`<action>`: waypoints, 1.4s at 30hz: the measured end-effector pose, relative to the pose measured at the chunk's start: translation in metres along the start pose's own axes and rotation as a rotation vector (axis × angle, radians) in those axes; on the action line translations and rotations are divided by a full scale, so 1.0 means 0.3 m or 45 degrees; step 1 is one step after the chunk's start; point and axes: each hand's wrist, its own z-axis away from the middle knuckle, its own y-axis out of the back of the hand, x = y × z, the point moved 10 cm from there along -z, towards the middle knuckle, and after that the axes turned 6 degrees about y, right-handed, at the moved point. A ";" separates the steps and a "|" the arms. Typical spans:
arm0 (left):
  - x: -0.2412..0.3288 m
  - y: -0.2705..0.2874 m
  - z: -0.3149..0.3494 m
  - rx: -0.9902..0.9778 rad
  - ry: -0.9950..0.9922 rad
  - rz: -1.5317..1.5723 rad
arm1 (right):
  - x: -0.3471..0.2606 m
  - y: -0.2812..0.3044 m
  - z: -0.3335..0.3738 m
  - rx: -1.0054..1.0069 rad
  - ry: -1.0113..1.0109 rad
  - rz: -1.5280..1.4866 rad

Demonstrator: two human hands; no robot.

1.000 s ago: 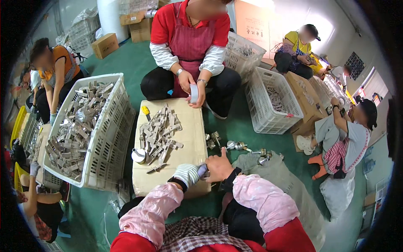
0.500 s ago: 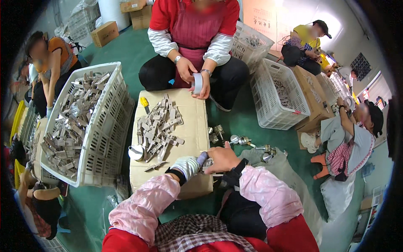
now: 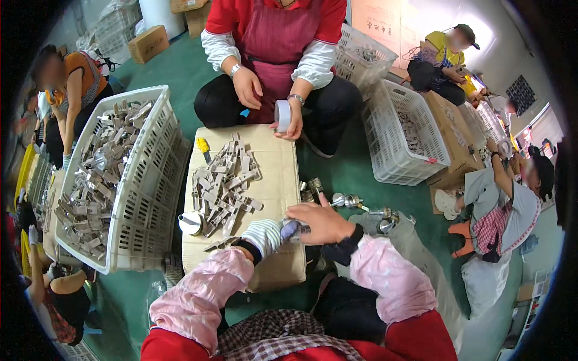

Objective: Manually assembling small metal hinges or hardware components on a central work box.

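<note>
In a striped glove, my left hand [image 3: 268, 236] is closed around a small shiny metal part [image 3: 302, 230], mostly hidden between my hands. My bare right hand [image 3: 325, 222] lies against it from the right, fingers stretched out and thumb raised. Both hands are over the near right corner of a cardboard-topped work surface [image 3: 277, 180]. Beyond my left hand lies a pile of flat grey metal handles [image 3: 226, 183]. A round metal piece [image 3: 191, 223] stands at the left edge, and a yellow-handled tool [image 3: 203, 148] lies at the far left.
Opposite sits a person in a maroon apron [image 3: 282, 42] with a roll of tape [image 3: 282, 115]. A white crate [image 3: 150, 174] full of metal parts stands left; another crate [image 3: 409, 162] stands far right. Shiny metal fittings [image 3: 346, 200] and clear plastic [image 3: 421, 259] lie right of the surface.
The person opposite has drawn one hand away from the tape roll, which stays in the other hand. My hands have barely shifted and stay together at the metal part.
</note>
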 end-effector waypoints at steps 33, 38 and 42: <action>-0.071 0.115 -0.210 -0.032 -0.030 -0.190 | 0.186 0.106 -0.137 -0.013 -0.422 0.058; -0.028 0.164 -0.190 0.175 -0.114 0.160 | 0.296 0.081 -0.195 -0.142 -0.454 -0.148; -0.057 0.155 -0.213 0.136 -0.002 -0.053 | 0.369 0.012 -0.239 -0.425 -0.549 -0.372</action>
